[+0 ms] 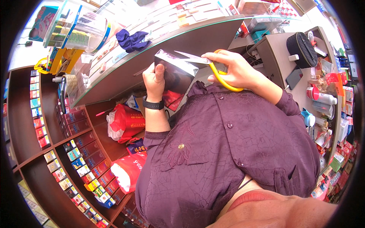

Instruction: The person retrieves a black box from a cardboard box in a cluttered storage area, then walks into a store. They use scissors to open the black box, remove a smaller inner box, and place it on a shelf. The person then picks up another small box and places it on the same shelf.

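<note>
My left hand (154,84), with a dark band at the wrist, grips a dark flat box (178,79) with a shiny, light-coloured edge that looks wrapped in clear film. The box is held tilted in front of my chest. My right hand (237,70) is closed round the yellow handles of a pair of scissors (228,84). Their blades are parted and point left, lying over or against the shiny edge of the box. Whether they touch the film I cannot tell.
A glass-topped counter (213,23) runs across the far side, with a dark blue cloth (132,41) on it. Shelves of small boxes (81,167) stand at left, beside red bags (127,123). A black case (301,50) and a phone (294,78) lie at right.
</note>
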`<act>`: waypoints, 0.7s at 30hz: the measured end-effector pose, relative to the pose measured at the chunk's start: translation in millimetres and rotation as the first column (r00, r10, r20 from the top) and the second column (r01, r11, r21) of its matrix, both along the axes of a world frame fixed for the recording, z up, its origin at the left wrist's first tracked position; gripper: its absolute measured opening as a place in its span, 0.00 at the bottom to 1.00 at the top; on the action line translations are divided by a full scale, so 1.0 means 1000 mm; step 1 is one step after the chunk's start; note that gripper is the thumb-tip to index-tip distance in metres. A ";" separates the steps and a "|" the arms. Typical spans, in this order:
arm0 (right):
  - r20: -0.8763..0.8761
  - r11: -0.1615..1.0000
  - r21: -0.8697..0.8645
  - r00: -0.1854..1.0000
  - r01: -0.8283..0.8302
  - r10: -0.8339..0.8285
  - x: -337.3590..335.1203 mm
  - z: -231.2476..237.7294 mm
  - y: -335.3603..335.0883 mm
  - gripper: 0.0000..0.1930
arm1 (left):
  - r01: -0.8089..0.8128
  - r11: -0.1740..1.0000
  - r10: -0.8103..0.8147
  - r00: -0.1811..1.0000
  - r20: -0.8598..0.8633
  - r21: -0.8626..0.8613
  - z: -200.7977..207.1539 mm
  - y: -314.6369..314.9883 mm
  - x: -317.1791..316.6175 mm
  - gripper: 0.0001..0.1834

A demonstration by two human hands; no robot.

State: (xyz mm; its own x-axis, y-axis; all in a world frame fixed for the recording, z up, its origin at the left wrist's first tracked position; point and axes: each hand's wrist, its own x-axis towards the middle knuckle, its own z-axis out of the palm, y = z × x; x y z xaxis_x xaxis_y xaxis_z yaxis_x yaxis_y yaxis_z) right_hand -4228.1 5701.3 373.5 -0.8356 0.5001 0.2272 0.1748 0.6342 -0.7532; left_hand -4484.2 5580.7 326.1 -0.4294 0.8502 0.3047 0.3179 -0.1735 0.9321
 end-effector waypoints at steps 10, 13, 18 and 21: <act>-0.078 0.999 -0.021 0.996 0.035 -0.037 -0.008 -0.017 0.012 0.32 | 0.052 0.999 -0.050 0.981 -0.189 0.004 0.000 0.014 -0.006 0.33; 0.010 0.975 -0.219 0.999 0.036 -0.035 -0.011 -0.016 0.015 0.30 | -0.078 0.994 0.054 0.959 -0.278 -0.075 0.012 0.016 -0.003 0.34; 0.043 0.993 -0.033 0.993 0.115 -0.113 -0.006 -0.018 0.012 0.30 | -0.052 0.992 0.024 0.974 -0.225 -0.119 0.015 0.015 -0.001 0.33; 0.037 0.993 -0.030 0.992 0.118 -0.117 -0.005 -0.019 0.012 0.30 | -0.102 0.992 0.077 0.956 -0.282 -0.076 0.009 0.017 0.005 0.33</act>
State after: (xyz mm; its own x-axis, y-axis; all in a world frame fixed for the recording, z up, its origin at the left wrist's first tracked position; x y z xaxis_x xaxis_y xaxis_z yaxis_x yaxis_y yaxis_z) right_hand -4233.0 5713.3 354.6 -0.7779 0.6017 0.1811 0.2732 0.5834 -0.7648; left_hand -4479.5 5598.0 335.3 -0.4139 0.8413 0.3477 0.5774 -0.0526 0.8148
